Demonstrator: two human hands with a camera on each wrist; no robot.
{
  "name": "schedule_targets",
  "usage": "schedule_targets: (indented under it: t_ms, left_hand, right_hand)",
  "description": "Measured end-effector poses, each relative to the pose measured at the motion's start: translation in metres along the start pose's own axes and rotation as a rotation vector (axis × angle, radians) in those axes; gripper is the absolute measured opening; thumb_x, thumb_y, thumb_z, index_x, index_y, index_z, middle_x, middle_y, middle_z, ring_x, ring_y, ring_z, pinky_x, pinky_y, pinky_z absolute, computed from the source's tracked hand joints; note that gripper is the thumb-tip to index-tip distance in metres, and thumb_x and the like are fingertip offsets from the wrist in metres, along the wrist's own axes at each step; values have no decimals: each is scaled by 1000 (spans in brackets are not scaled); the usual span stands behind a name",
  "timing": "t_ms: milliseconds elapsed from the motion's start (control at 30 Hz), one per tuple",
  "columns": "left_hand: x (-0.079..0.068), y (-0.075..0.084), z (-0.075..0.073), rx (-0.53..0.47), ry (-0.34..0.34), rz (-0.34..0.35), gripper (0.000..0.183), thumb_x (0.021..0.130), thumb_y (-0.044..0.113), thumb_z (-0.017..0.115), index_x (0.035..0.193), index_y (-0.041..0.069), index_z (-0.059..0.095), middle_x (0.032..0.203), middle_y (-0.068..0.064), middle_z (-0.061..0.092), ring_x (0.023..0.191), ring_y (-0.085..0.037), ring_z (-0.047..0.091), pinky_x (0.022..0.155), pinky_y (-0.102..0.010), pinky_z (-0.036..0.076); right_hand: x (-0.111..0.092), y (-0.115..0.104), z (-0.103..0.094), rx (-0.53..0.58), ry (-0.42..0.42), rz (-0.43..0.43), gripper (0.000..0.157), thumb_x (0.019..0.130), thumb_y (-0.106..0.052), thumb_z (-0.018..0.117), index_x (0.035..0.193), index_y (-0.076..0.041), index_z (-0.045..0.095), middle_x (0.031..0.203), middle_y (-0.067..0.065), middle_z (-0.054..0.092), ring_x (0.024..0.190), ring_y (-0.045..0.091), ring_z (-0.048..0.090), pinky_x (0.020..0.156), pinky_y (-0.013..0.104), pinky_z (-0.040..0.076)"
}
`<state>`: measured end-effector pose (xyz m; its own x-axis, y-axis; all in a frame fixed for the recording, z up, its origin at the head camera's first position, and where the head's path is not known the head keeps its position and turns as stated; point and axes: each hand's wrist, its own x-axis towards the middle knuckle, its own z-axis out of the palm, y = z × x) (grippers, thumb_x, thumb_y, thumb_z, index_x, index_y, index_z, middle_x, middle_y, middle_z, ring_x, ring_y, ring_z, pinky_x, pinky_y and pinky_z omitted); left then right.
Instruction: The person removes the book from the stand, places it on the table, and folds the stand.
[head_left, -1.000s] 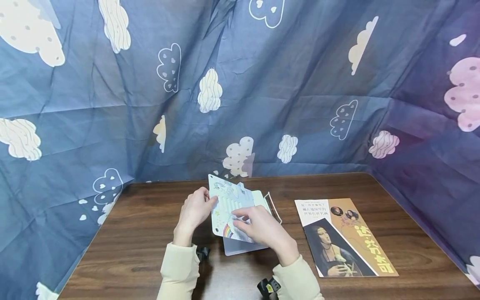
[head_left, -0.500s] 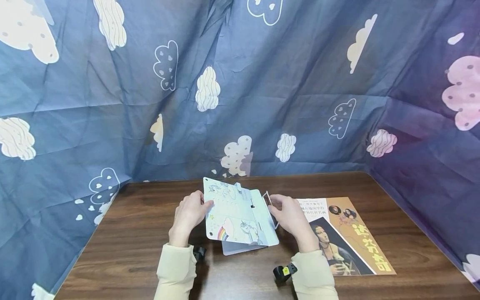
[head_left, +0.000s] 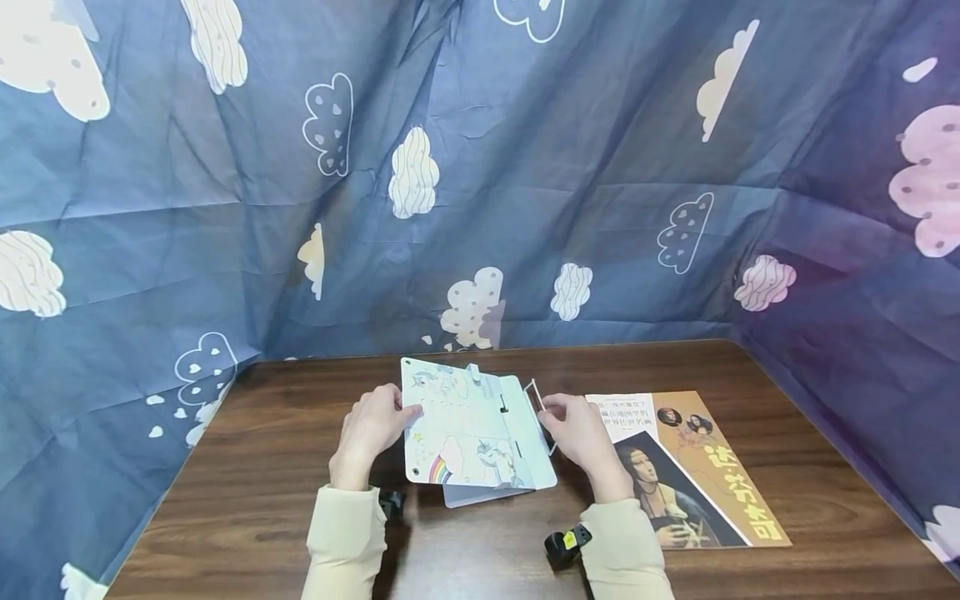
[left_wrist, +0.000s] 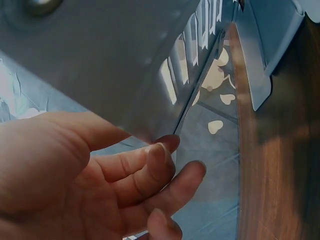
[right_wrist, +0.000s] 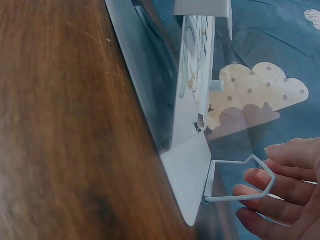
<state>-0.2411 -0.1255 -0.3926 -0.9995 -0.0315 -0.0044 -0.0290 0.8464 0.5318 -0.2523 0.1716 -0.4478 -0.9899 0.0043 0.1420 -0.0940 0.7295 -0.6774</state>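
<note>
A pale blue metal book stand [head_left: 461, 429] with unicorn and rainbow print stands half unfolded at the middle of the table, its printed panel tilted up over a lower plate [head_left: 480, 495]. My left hand [head_left: 372, 429] pinches the panel's left edge, thumb on the face; the left wrist view shows the fingers [left_wrist: 160, 167] behind that edge near a corner. At the stand's right side, my right hand [head_left: 581, 437] holds the wire loop [head_left: 542, 417] hinged there. In the right wrist view, the loop's bent end [right_wrist: 267, 182] lies between thumb and fingers.
To the right, a paper book [head_left: 693, 471] with a portrait on its orange and white cover lies flat on the brown wooden table [head_left: 247, 492]. A blue cloud-print curtain [head_left: 480, 200] hangs behind the table and along its sides.
My right hand has moved from over the printed panel rightward to the wire loop. The panel's left edge has shifted slightly left with my left hand still pinching it.
</note>
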Motion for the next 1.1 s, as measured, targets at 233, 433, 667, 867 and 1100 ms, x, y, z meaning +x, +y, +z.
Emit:
schedule_targets:
  t_ms: [233, 433, 667, 867, 1100]
  left_hand:
    - [3, -4, 1, 13, -29, 6, 31, 89, 33, 71, 77, 9, 55, 66, -4, 53, 64, -22, 49, 58, -35, 35]
    - [3, -10, 4, 14, -44, -23, 35, 88, 33, 72, 72, 9, 53, 62, -4, 49, 59, -21, 45, 55, -34, 33]
    - [3, -13, 8, 10, -50, -28, 33, 88, 31, 71, 72, 7, 54, 62, -4, 49, 58, -20, 45, 54, -34, 33]
    - [7, -17, 14, 30, -65, -36, 32, 89, 30, 71, 72, 8, 57, 63, -4, 53, 59, -20, 47, 55, -34, 35]
    - [11, -26, 23, 53, -88, -39, 28, 89, 29, 71, 75, 7, 62, 65, -4, 56, 60, -20, 50, 57, -36, 41]
  right_hand:
    - [1, 2, -1, -21, 11, 13, 25, 92, -11, 63, 114, -1, 70, 92, 7, 71, 84, 22, 66, 76, 43, 51]
    - [1, 3, 0, -18, -10, 23, 25, 93, -11, 62, 115, -2, 70, 92, 6, 70, 84, 21, 64, 77, 42, 51]
    - [0, 1, 1, -12, 3, 6, 24, 92, -8, 62, 114, 1, 69, 90, 6, 69, 80, 20, 63, 74, 42, 51]
    - [1, 1, 0, -40, 13, 11, 22, 90, -8, 64, 110, -1, 71, 85, 3, 68, 75, 18, 59, 70, 39, 49]
    - [1, 1, 1, -39, 0, 29, 22, 88, -6, 65, 109, 0, 71, 82, 3, 67, 71, 16, 59, 66, 36, 49]
